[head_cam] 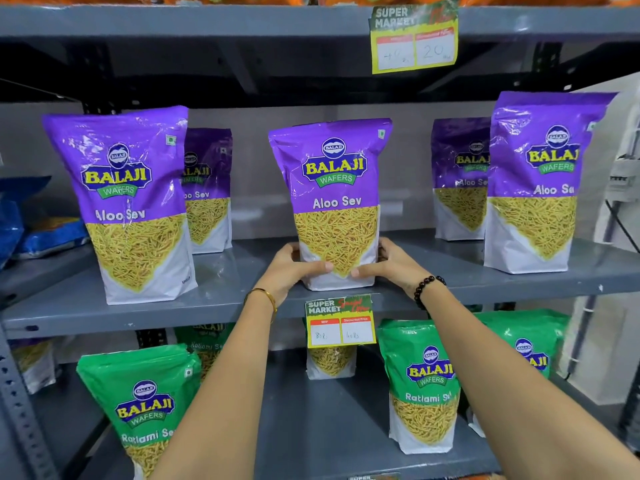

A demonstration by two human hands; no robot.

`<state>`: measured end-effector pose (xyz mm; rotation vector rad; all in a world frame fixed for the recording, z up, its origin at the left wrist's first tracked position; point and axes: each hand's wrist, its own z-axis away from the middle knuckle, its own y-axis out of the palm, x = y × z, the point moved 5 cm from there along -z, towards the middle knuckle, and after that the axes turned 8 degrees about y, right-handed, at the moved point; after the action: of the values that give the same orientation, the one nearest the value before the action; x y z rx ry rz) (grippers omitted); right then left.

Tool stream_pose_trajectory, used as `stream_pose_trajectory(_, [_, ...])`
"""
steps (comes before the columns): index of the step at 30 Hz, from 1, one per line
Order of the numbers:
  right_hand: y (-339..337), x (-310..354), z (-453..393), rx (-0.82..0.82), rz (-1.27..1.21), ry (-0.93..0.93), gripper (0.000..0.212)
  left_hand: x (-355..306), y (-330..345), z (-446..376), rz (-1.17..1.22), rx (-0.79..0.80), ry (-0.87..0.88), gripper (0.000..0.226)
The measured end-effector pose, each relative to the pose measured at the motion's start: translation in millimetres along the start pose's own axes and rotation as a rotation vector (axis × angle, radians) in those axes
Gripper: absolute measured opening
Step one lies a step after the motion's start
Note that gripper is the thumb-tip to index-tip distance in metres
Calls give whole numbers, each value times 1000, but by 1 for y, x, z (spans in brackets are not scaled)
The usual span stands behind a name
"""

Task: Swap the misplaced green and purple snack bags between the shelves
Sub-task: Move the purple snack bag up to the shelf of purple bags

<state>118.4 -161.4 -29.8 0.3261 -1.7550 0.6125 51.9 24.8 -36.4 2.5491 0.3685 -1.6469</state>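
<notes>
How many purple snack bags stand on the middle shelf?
5: front left, behind it, centre, held by both hands, back right, front right. Others may be hidden.

blue bags (41, 233): far left | price tags (414, 38), (340, 322): shelf edges

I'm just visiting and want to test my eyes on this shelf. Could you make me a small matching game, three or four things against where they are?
Things:
1. purple bag
2. green bag
3. blue bags
4. bead bracelet

Places:
A. on the right wrist
B. lying at the far left of the middle shelf
C. upright on the lower shelf, right of centre
D. upright on the middle shelf, between the left hand and right hand

Pairs: 1-D, 2-C, 3-B, 4-A
</notes>
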Motion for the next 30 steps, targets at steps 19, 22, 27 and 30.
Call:
stream_pose_trajectory(19, [-10, 2, 22, -448, -52, -145, 75, -25, -3, 22, 17, -316, 223, 79])
stream_pose_trajectory(22, [-1, -4, 44, -627, 131, -240, 68, -24, 3, 52, -191, -445, 336, 73])
stream_pose_trajectory(27, [15, -34, 80, -734, 567, -314, 58, 7, 27, 106, -567, -448, 459, 68])
stream_pose_trajectory(30, [25, -69, 104, -734, 724, -308, 57, 41, 41, 139, -665, -435, 429, 67])
